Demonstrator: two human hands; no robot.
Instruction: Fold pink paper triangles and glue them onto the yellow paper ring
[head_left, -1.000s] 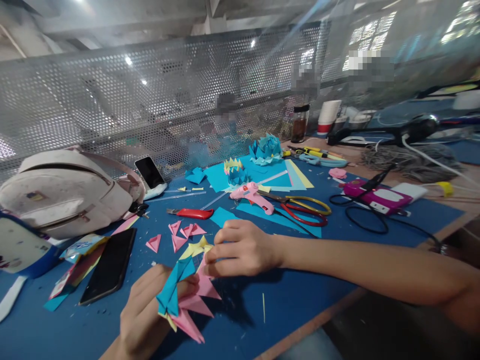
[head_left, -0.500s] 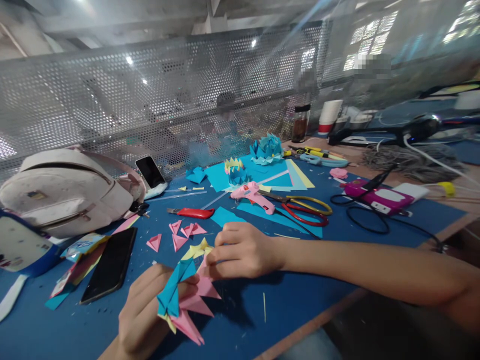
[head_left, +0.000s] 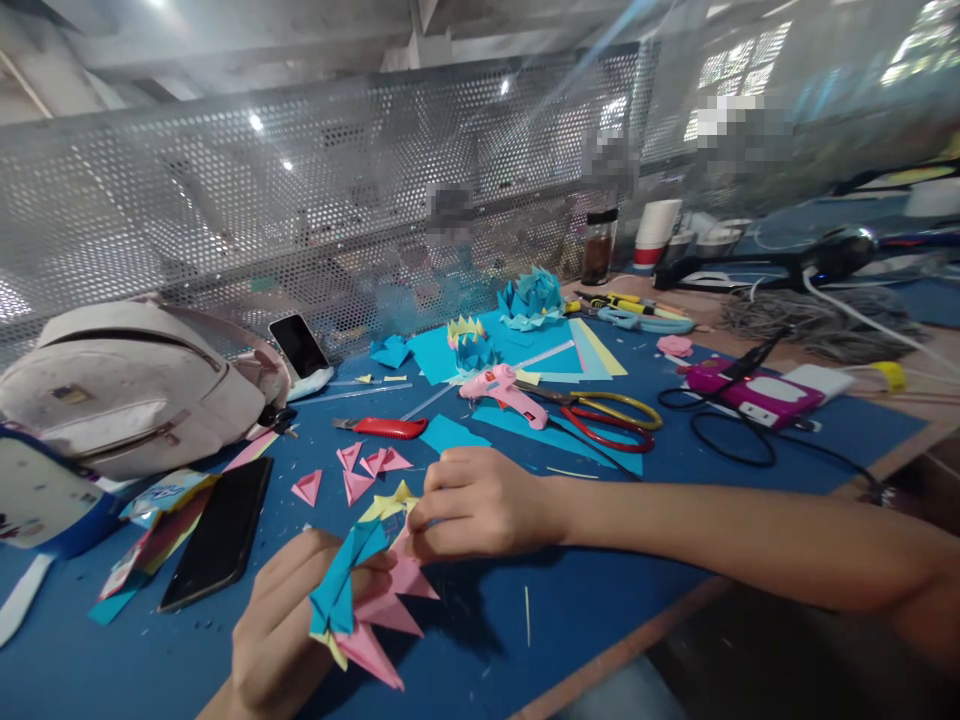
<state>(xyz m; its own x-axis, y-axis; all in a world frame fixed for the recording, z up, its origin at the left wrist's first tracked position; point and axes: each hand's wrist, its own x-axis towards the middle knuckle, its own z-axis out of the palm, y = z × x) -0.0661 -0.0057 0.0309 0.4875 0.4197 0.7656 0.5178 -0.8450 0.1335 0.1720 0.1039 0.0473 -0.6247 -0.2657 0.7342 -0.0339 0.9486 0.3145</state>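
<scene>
A ring of folded paper pieces (head_left: 390, 610), pink, yellow and blue with pointed tips, is held tilted just above the table between both hands. My left hand (head_left: 281, 610) grips its near left side, with the fingers partly behind the blue piece. On the far right side, my right hand (head_left: 480, 505) pinches the ring, its fingertips pressed on a pink piece. Several loose pink folded triangles (head_left: 358, 486) lie beyond the ring. A red utility knife (head_left: 388, 428), a pink glue gun (head_left: 506, 395) and scissors with red and yellow handles (head_left: 611, 420) rest past my right hand.
Left of my hands lie a black phone (head_left: 217, 535), a pale backpack (head_left: 127, 385) and snack packets (head_left: 169, 495). Farther back are finished blue paper flowers (head_left: 532, 298) and coloured sheets (head_left: 435, 350). A magenta power strip (head_left: 750, 390) with cables sits at right, before a perforated metal screen (head_left: 337, 200).
Both hands and the paper ring stay in nearly the same pose. The whole view has shifted very slightly; nothing has been let go or picked up.
</scene>
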